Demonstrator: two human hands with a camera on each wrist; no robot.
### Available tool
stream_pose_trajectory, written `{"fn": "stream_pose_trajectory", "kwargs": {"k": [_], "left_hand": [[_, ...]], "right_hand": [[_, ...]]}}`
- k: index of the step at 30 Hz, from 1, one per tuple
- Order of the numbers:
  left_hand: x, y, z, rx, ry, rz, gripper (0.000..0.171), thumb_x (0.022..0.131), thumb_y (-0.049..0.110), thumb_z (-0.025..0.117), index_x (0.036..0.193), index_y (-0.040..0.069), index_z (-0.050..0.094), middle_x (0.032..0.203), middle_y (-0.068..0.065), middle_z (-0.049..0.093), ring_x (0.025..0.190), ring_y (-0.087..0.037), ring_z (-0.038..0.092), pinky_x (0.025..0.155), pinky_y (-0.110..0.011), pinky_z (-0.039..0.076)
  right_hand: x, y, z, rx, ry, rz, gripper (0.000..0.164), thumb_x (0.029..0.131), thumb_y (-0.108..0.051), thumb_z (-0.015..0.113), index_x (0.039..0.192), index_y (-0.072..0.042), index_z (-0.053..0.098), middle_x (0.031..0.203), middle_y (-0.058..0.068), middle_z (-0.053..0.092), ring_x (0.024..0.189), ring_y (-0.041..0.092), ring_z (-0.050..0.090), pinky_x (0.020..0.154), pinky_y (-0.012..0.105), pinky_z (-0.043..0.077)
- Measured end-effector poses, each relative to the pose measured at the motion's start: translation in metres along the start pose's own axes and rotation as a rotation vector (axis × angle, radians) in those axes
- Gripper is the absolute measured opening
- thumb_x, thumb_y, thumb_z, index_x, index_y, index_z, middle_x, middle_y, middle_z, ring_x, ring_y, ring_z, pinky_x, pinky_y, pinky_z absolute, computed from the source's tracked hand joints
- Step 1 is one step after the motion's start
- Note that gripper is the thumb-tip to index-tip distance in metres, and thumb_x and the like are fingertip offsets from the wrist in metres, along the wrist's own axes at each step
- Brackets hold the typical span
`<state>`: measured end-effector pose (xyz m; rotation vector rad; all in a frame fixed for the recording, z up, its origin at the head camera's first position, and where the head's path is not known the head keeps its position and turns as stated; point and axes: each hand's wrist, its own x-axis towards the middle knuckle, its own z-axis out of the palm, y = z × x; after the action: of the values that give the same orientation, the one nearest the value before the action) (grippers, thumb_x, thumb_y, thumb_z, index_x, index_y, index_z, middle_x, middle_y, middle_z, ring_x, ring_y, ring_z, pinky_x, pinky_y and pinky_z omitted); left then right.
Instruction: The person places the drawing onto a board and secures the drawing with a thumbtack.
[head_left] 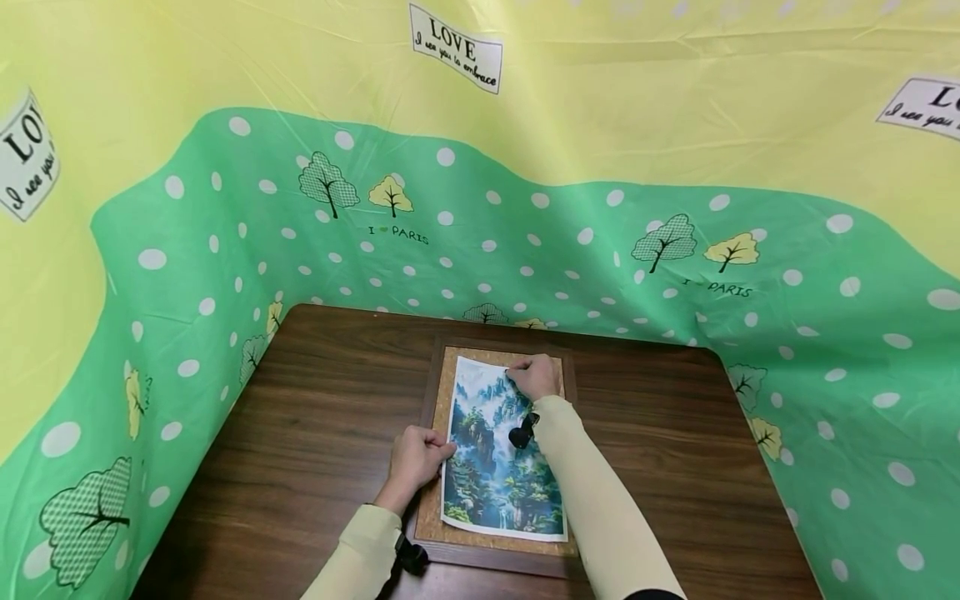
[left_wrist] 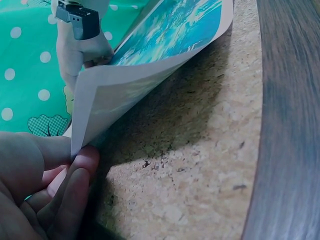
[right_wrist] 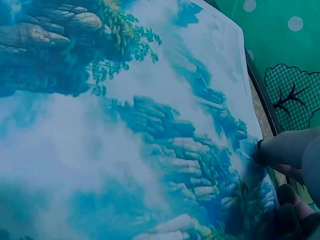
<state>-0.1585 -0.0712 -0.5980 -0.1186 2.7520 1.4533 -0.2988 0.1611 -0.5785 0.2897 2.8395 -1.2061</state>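
A printed landscape picture (head_left: 491, 458) of blue-green cliffs, trees and water lies over a wood-framed cork board (head_left: 431, 521). My left hand (head_left: 416, 458) pinches the sheet's left edge between thumb and fingers. In the left wrist view the sheet (left_wrist: 120, 92) bows up off the bare cork (left_wrist: 200, 165). At the sheet's top right my right hand (head_left: 536, 377) has its fingertips on a small dark pushpin-like thing (right_wrist: 260, 144). Other fingers (right_wrist: 295, 207) of that hand lie past the sheet's edge. Whether the dark thing's point enters the cork is hidden.
The board lies on a dark brown wooden table (head_left: 315, 433). A green and yellow cloth (head_left: 420, 225) with dots and trees hangs behind and at both sides. Dark straps with small devices sit on the left wrist (head_left: 410, 554) and right wrist (head_left: 522, 431).
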Motion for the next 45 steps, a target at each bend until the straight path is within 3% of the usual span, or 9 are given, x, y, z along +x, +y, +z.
{"fn": "stream_pose_trajectory", "kwargs": {"k": [17, 30, 45], "left_hand": [[0.0015, -0.0012, 0.0013, 0.023, 0.017, 0.010, 0.021, 0.085, 0.024, 0.081, 0.066, 0.017, 0.075, 0.054, 0.008, 0.062, 0.048, -0.007, 0.053, 0.052, -0.028, 0.044], [0.0007, -0.0005, 0.0008, 0.014, 0.008, -0.021, 0.020, 0.085, 0.025, 0.082, 0.066, 0.019, 0.075, 0.053, 0.009, 0.061, 0.047, -0.008, 0.054, 0.052, -0.028, 0.045], [0.0010, 0.0000, 0.0007, 0.009, 0.012, -0.013, 0.022, 0.084, 0.024, 0.082, 0.065, 0.018, 0.075, 0.052, 0.009, 0.061, 0.046, -0.007, 0.054, 0.052, -0.028, 0.044]], "right_hand": [[0.0002, 0.0035, 0.0029, 0.068, 0.005, -0.007, 0.020, 0.090, -0.021, 0.077, 0.107, -0.011, 0.078, 0.110, 0.011, 0.070, 0.097, 0.030, 0.063, 0.085, 0.048, 0.053], [0.0023, 0.0049, 0.0026, 0.100, -0.006, 0.018, 0.018, 0.090, -0.019, 0.077, 0.106, -0.012, 0.079, 0.111, 0.011, 0.072, 0.101, 0.031, 0.064, 0.085, 0.049, 0.054], [0.0012, 0.0012, 0.0061, 0.084, 0.057, 0.041, 0.013, 0.090, -0.022, 0.076, 0.100, -0.014, 0.080, 0.105, 0.009, 0.073, 0.094, 0.029, 0.065, 0.083, 0.049, 0.053]]}}
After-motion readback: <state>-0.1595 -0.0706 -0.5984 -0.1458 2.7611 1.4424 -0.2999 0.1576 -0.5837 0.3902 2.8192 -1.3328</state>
